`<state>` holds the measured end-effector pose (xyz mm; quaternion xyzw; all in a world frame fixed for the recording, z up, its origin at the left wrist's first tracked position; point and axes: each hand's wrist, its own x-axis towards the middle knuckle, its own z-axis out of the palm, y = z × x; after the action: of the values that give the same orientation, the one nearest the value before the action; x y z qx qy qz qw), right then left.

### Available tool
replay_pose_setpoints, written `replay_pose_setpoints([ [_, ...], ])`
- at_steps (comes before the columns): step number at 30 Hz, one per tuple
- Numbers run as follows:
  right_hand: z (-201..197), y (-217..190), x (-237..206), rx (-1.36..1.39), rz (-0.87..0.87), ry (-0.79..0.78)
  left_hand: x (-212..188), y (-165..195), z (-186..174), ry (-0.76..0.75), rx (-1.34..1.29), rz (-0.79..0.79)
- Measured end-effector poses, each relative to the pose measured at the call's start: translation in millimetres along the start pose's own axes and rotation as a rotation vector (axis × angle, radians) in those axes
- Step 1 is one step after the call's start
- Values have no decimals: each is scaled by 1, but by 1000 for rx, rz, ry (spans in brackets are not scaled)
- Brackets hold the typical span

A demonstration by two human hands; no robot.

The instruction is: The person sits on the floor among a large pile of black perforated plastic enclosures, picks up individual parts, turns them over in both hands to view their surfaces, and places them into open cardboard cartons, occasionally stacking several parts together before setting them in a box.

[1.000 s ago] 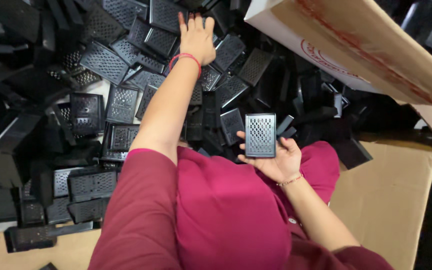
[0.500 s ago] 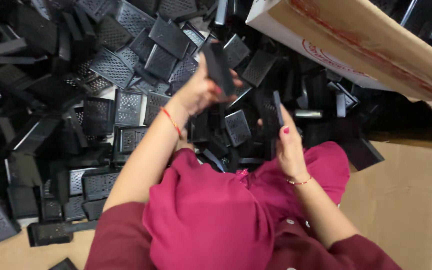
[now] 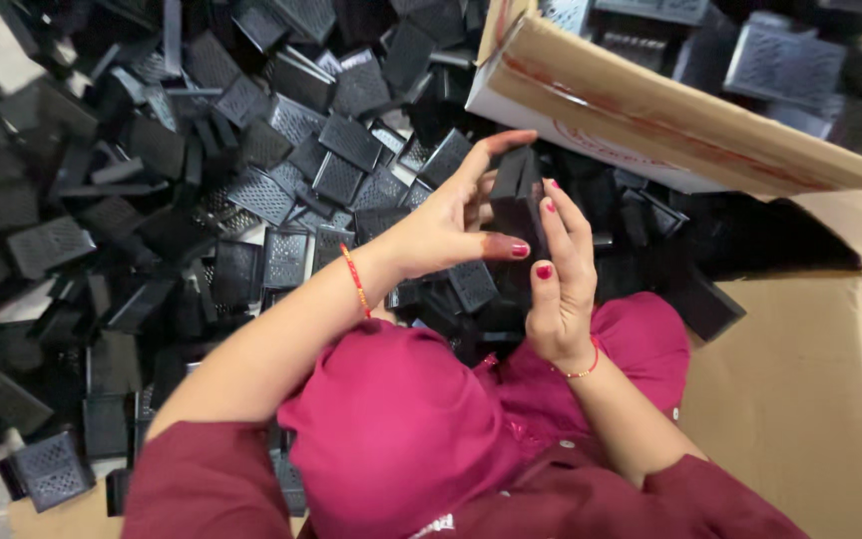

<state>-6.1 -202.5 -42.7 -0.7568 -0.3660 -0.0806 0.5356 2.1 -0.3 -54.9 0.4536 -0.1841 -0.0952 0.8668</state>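
Perforated covers (image 3: 281,255): matt black plastic. Box flap (image 3: 680,125) beside them: plain brown corrugated cardboard. Sleeves (image 3: 212,479): maroon cloth.

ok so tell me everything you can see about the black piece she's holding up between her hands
The black rectangular plastic piece looks like two flat dark parts pressed face to face, seen edge-on and roughly upright. Its faces are hidden from view. The left hand grips it from the left, the right hand from the right, above the heap of black perforated plastic parts.
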Motion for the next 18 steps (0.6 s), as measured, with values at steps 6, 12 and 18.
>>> replay_pose_setpoints([
  [6,-7,-14,0,199,-54,77,8,50,41,51,-14,-76],
  [12,-20,-34,-9,110,-75,151,7,69,86,106,155,-84],
  [18,-39,-58,-19,30,9,228,3,60,122,157,99,-50],
])
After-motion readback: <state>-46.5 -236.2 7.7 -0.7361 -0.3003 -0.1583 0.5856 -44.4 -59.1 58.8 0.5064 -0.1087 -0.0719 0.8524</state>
